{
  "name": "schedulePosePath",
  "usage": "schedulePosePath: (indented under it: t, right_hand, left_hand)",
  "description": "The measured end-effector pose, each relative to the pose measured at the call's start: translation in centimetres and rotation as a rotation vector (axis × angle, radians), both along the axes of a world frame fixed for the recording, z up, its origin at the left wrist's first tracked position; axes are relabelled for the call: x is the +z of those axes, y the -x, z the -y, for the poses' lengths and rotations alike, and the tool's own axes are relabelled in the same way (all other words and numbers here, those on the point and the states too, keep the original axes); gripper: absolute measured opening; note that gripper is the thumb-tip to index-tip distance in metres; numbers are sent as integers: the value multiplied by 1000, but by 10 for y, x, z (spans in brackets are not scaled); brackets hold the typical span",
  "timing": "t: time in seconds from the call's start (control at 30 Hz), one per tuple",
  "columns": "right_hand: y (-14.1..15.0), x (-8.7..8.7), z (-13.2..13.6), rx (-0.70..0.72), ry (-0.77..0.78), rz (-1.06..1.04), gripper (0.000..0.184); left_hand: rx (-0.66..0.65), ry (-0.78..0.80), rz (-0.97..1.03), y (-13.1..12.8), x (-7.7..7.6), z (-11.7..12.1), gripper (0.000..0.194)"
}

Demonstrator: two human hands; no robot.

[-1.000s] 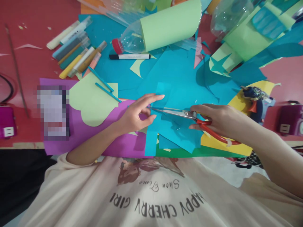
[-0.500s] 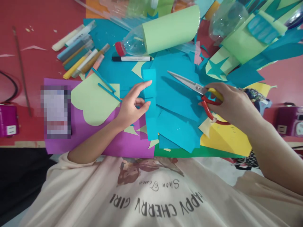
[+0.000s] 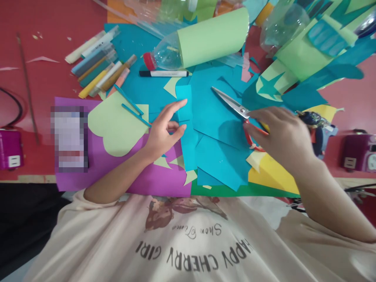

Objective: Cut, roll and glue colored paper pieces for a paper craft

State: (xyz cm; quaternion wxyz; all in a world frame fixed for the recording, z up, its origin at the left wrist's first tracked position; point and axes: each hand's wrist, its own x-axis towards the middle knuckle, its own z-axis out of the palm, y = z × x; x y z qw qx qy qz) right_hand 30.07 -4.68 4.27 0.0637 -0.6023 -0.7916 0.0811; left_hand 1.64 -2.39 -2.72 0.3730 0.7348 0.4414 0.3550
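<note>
My left hand [image 3: 164, 131] has its index finger and thumb on a narrow strip of blue paper [image 3: 188, 150], gripping it near its upper half. The strip runs lengthwise toward me and has a crease or cut line across it. My right hand [image 3: 280, 131] is closed on the scissors [image 3: 232, 101], with fingers around the red and yellow handles. Their blades are together and point up and left over larger blue paper sheets [image 3: 219, 156]. The palm hides part of the handles.
A bottle wrapped in light green paper [image 3: 213, 37] lies behind, with a marker [image 3: 164, 73] before it. Several markers [image 3: 100, 64] lie at left. A green heart-shaped paper [image 3: 117, 121] and a phone [image 3: 70, 139] rest on purple paper [image 3: 141, 176]. Yellow paper [image 3: 274, 172] is at right.
My right hand has turned and shifted slightly, bringing the scissors a little left at the handles. The blue strip has tilted slightly leftward. My left hand has barely moved.
</note>
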Motion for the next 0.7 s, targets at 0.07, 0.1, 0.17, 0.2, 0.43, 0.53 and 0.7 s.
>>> schedulePosePath:
  t: [0.07, 0.1, 0.17, 0.2, 0.43, 0.53, 0.7]
  right_hand:
    - [17, -7, 2, 112, 106, -248, 26]
    - [26, -11, 3, 150, 172, -352, 25]
    - [45, -23, 4, 207, 223, -512, 26]
    - [54, -28, 4, 245, 244, -552, 27]
    - [94, -56, -4, 438, 223, -696, 33]
    - [94, -60, -6, 426, 213, -777, 22]
    - [88, -61, -10, 316, 242, -890, 18]
  left_hand:
    - [5, 10, -2, -1, 0, 0, 51]
    - [7, 9, -2, -1, 0, 1, 51]
    - [18, 4, 1, -1, 0, 1, 51]
    - [33, 1, 4, -1, 0, 0, 51]
    - [150, -41, -17, 6, -3, -8, 56]
    - [149, -36, -3, 6, -3, -8, 54]
    - [48, -16, 12, 2, -2, -3, 50]
